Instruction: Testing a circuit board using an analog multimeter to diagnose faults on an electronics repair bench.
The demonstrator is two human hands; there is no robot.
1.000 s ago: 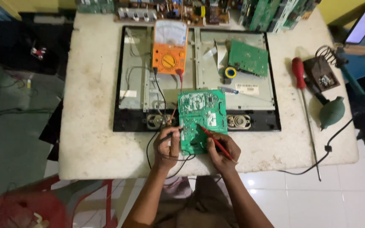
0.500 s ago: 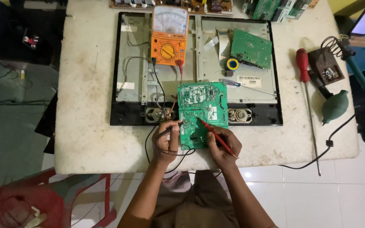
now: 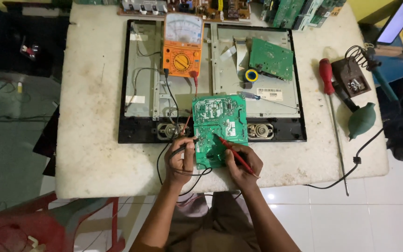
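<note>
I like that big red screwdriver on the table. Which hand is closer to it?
Right. The right hand sits at the green board, nearer the red screwdriver off to its right; the left hand is farther away.

My left hand point(image 3: 180, 158) and my right hand point(image 3: 242, 163) are bare, with no gloves, rings or watch. My two forearms are also bare up to the bottom of the view, so no sleeves are visible. On my lap I wear brownish-grey clothing, loose and a little wrinkled.
</note>
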